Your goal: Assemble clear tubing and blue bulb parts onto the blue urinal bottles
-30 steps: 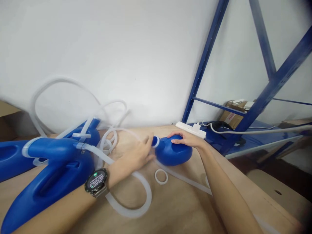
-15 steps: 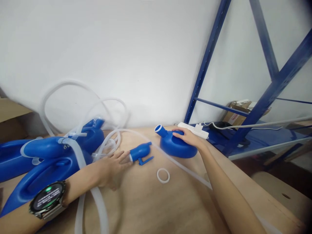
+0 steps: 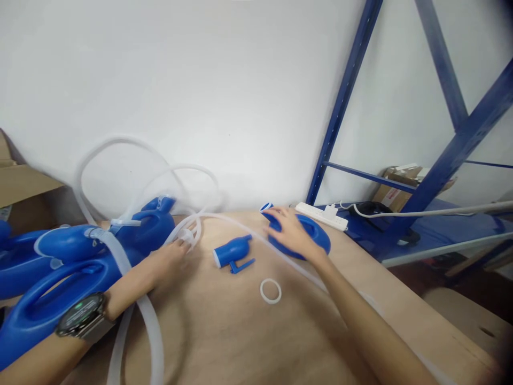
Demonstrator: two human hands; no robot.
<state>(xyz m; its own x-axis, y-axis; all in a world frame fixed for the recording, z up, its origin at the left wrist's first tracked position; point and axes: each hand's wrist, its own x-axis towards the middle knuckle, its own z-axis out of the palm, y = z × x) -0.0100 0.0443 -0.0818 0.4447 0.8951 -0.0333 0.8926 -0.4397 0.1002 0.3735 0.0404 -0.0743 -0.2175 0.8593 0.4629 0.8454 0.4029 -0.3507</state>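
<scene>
My left hand [image 3: 171,260], with a watch on its wrist, has its fingers closed at a clear plastic piece [image 3: 185,234] among coils of translucent tubing [image 3: 200,215]. The fingertips are partly hidden. My right hand [image 3: 292,231] is open, fingers spread over the neck and near side of a blue plastic bottle [image 3: 323,239] with a handle opening. Between the hands lies a small blue funnel-like part [image 3: 234,250] with a white-rimmed mouth and a thin side arm. A white ring [image 3: 271,291] lies flat in front of it.
Several blue handled bottles [image 3: 92,272] crowd the left, crossed by a thick translucent hose [image 3: 150,326]. Behind them stands a cardboard box [image 3: 28,184]. A white power strip [image 3: 320,215] lies at the back right, beside a blue metal rack [image 3: 344,96]. The wall is close behind.
My left hand has drawn back from beside the blue funnel-like part to the clear piece, its fingers curling. My right hand has shifted from the bottle's top towards its neck. The view has turned slightly.
</scene>
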